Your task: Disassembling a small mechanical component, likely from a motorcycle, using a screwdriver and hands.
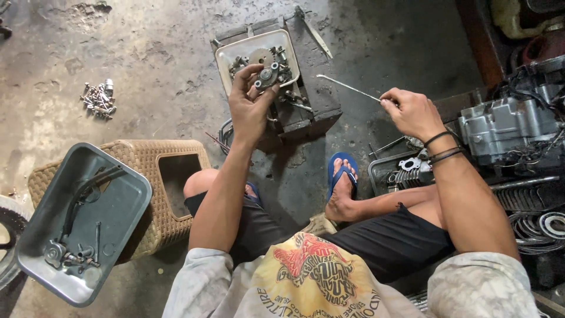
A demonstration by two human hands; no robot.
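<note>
Progress: engine seems taken apart; many parts sorted, small pump-like grey metal part (268, 76) in hand.
Left hand (250, 103): fingers closed around that part, above the cream plastic tray (226, 56) of bolts and gears.
Right hand (412, 112): pinching a thin metal rod (347, 86).
Grey metal tray (126, 194): lever, bolts.
Engine block (509, 126): at right.

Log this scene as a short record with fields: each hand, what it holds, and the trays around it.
Left hand: holds a small grey metal part above the white tray of loose hardware
Right hand: grips a thin metal rod, tip pointing toward the white tray
Grey tray: on a woven stool, holds a lever and bolts
Engine block: beside the right wrist
Floor: concrete, with a bolt pile
</note>
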